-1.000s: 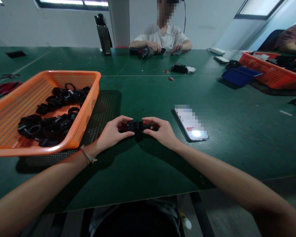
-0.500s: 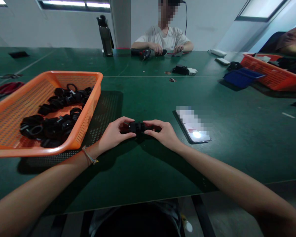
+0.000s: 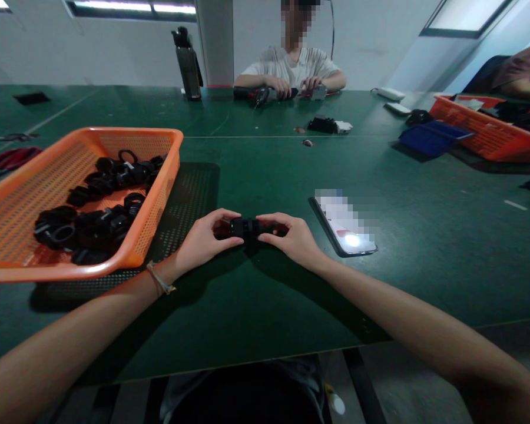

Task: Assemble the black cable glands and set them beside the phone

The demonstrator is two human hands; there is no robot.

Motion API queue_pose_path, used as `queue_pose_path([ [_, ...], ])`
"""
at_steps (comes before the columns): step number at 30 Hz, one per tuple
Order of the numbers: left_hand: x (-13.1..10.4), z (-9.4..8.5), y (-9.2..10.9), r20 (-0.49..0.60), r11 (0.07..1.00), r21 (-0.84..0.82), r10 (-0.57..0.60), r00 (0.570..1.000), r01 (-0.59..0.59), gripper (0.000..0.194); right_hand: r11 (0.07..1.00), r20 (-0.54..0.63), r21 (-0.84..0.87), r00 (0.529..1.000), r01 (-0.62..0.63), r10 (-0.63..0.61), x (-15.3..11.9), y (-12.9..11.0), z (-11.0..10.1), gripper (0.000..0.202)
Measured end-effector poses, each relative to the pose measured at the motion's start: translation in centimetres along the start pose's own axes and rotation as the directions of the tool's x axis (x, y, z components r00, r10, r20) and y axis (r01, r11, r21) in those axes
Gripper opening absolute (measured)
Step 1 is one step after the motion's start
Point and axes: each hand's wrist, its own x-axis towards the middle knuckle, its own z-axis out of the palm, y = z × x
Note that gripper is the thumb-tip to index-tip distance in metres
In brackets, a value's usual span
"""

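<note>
Between my two hands, just above or on the green table, is a small black ribbed plastic part [image 3: 247, 227]. My left hand [image 3: 212, 232] grips its left end with thumb and fingers. At the other end, the thumb and fingertips of my right hand [image 3: 289, 235] are closed on the same part. The fingers cover both of its ends, so its full shape is hidden. To the left, an orange plastic basket [image 3: 176, 154] holds several black ring-like plastic parts [image 3: 92, 227].
A phone [image 3: 347, 227] lies right of my hands on the green table [image 3: 247, 318]. Across the table, a person [image 3: 291, 68] sits by a power drill [image 3: 259, 95] and a dark bottle [image 3: 188, 65]. At the right are a blue tray [image 3: 433, 138] and another orange basket [image 3: 494, 138].
My hands and the black part have stayed in nearly the same place. Across the table, the other person's hand on the right has shifted slightly left.
</note>
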Motion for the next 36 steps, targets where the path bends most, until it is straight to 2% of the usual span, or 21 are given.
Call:
queue_pose_path([
  [24, -0.01, 0.02, -0.15, 0.008, 1.0, 0.007, 0.005, 1.0, -0.005, 0.045, 1.0, 0.029, -0.016, 0.999, -0.016, 0.017, -0.02, 0.04, 0.0, 0.028],
  [32, 0.01, -0.06, -0.23, 0.018, 0.999, 0.025, 0.029, 0.999, -0.029, 0.046, 0.999, 0.035, -0.05, 0.999, -0.011, 0.013, -0.01, -0.17, -0.14, 0.026],
  [36, -0.07, -0.19, -0.11, 0.033, 0.989, 0.109, 0.095, 0.995, -0.098, 0.045, 0.999, 0.042, -0.047, 0.999, 0.004, -0.002, -0.05, -0.01, -0.12, 0.031],
])
